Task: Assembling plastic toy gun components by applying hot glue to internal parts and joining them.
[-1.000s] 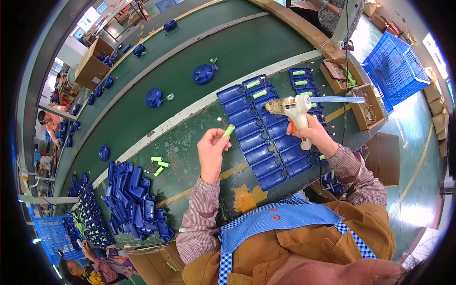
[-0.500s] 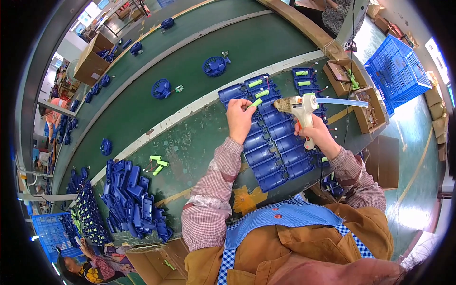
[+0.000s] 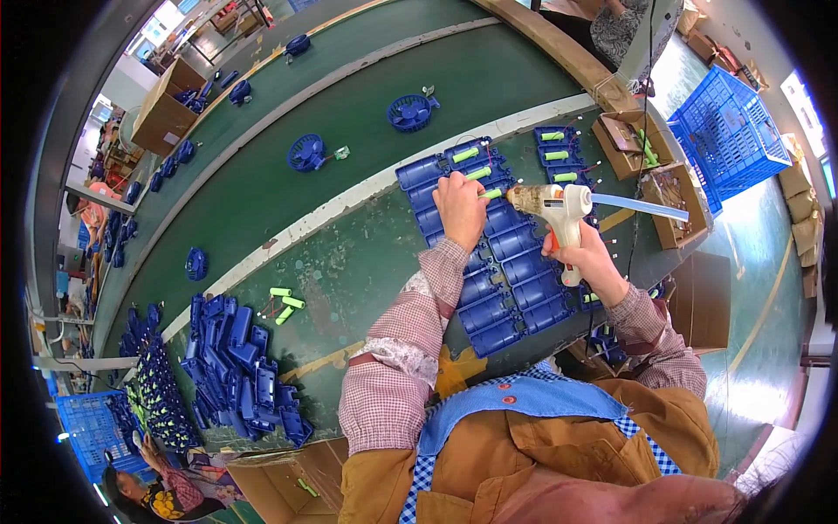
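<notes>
My right hand (image 3: 587,255) grips a white hot glue gun (image 3: 559,208) with a long translucent glue stick standing out of its back. Its nozzle points left, close to a green battery cell (image 3: 491,193) that my left hand (image 3: 462,210) pinches by one end over the blue plastic housings (image 3: 511,253). Those half-shells lie in tight rows on the green bench. Toward the far end of the rows, other green cells (image 3: 465,155) sit inside housings. A second column of housings (image 3: 559,148), with cells and thin wires, lies beyond the glue gun to the right.
Loose blue housings (image 3: 236,367) are heaped at the left, near several green cells (image 3: 284,303). Blue fan parts (image 3: 307,152) lie on the green conveyor (image 3: 367,79). Cardboard boxes (image 3: 676,205) stand at the bench's right end, with a blue crate (image 3: 729,131) beyond. Another person sits lower left.
My left hand has moved right and slightly down with the cell, and the glue gun has shifted slightly right and down. The fan parts on the conveyor have moved right.
</notes>
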Available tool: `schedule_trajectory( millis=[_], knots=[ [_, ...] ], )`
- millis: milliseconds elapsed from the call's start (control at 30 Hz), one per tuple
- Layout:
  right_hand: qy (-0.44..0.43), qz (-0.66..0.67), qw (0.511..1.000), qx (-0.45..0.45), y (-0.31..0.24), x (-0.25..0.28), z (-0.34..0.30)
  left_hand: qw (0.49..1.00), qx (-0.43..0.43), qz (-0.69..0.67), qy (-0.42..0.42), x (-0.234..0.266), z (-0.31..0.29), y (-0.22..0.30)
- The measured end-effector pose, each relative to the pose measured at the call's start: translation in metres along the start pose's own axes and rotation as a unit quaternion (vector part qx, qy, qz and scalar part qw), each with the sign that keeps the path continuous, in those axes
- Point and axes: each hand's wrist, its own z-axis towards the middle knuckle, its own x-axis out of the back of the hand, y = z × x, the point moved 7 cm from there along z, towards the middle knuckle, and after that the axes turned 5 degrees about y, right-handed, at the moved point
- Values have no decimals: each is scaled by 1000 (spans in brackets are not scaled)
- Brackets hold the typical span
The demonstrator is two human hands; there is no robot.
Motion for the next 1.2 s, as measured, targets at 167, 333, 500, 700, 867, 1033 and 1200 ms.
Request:
schedule_trajectory(
  millis=[167, 333, 500, 700, 867, 1033, 1200],
  knots=[
    [3, 7, 1000, -3, -3, -5, 7, 1000, -1, -5, -2, -4, 1, -2],
    [7, 5, 1000, 9, -2, -5, 13, 1000, 6, -4, -13, -4, 2, -3],
    [13, 9, 1000, -3, -2, -1, 3, 1000, 16, 5, -26, 5, 3, 3],
    [10, -5, 1000, -18, -1, -10, 1, 999, 48, 24, -3, 47, -5, -3],
    [8, -58, 998, 24, -9, -5, -4, 998, 56, -4, 19, 103, -33, -11],
    [4, -42, 999, 25, -1, -8, 6, 985, 142, 73, 61, 173, -85, -85],
    [3, -50, 999, 15, -4, -13, 4, 937, 134, 284, 156, 261, -123, -152]
  ],
)
